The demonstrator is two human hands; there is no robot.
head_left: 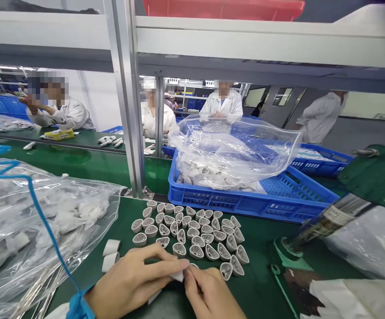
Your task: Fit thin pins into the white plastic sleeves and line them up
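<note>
My left hand (135,279) and my right hand (209,290) meet at the bottom centre. Between their fingertips is a small white part (178,274), partly covered by the fingers. A blue band (79,305) with a coiled cord circles my left wrist. Just beyond the hands, many small white cup-shaped parts (196,251) stand on the green work surface (259,266), their hollow sides up. Two white pieces (111,247) lie left of them, near my left hand. Another white piece shows partly beneath my hands.
A blue crate (212,201) holding a clear bag of white parts stands behind the cups. Large plastic bags (46,212) and thin metal rods cover the left. A green metal tool (290,252) stands right. A metal post (129,97) rises centrally. People in white coats are beyond.
</note>
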